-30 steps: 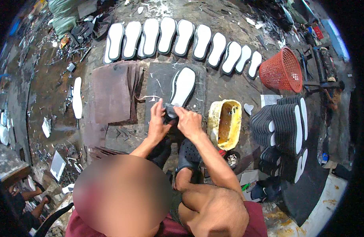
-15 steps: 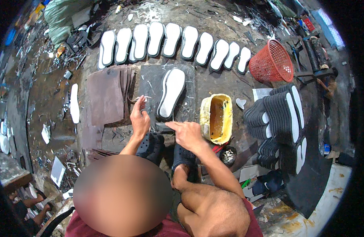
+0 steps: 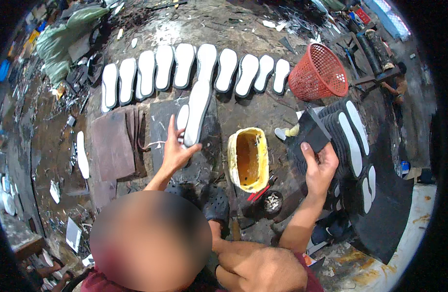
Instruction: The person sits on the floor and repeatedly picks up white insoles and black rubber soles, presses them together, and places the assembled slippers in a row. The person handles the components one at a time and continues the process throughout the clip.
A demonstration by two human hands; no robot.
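My left hand [image 3: 179, 150] is closed on the heel end of a white-topped shoe sole [image 3: 199, 109], thumb on its right side and index finger stretched along the left. A second white sole [image 3: 183, 117] shows partly beside it, under or behind. Both are over a dark slab [image 3: 160, 114], and the far tip overlaps a sole [image 3: 207, 58] in the row. On the right, my right hand [image 3: 322, 168] grips a flat, dark rectangular block [image 3: 309, 138], thumb on top. That block is next to stacked dark soles [image 3: 349, 146] and covers part of them.
White-topped soles [image 3: 164, 68] form a curved row beyond the slab. A red perforated basket [image 3: 318, 73] leans at its right end. Brown sheets [image 3: 112, 146] are stacked at left. A yellow-rimmed tub [image 3: 232, 168] of brown liquid and a small dark bowl [image 3: 272, 203] are between my arms.
My right hand has carried the dark block from the slab's near edge out to the right. My left hand has taken hold of the sole, which has shifted away toward the row. The view has shifted too.
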